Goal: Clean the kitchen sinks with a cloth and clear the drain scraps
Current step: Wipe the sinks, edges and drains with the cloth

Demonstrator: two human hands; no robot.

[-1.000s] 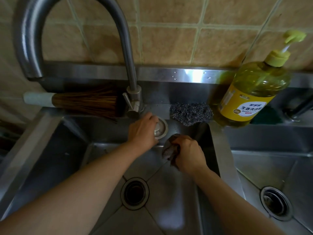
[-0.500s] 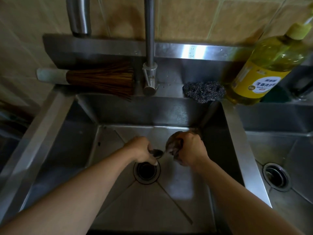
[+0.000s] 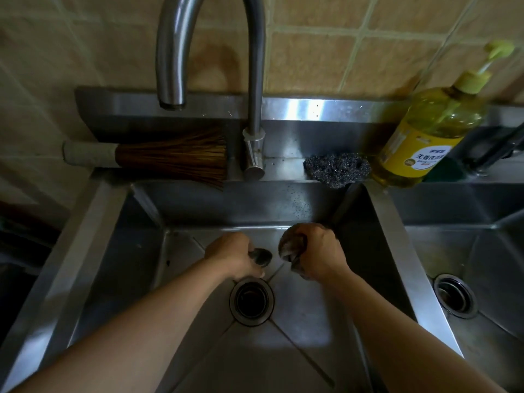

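Observation:
Both hands are down in the left steel sink [image 3: 136, 279]. My left hand [image 3: 234, 258] grips a round metal drain strainer [image 3: 261, 256] just above and behind the open drain hole [image 3: 251, 303]. My right hand [image 3: 317, 255] is closed on a dark bunched cloth [image 3: 289, 246], held a little right of the strainer, near the sink's back wall. The right sink [image 3: 487, 251] shows its own drain [image 3: 455, 299] with a strainer seated in it.
A curved steel faucet [image 3: 255, 80] rises behind the left sink, spout over its back left. On the back ledge lie a brown bristle brush [image 3: 170, 163], a steel wool pad [image 3: 337, 168] and a yellow dish soap bottle [image 3: 428, 137]. Tiled wall behind.
My left hand took the strainer from the back ledge by the faucet and brought it down over the drain. My right hand stayed on the cloth. The view shifted slightly.

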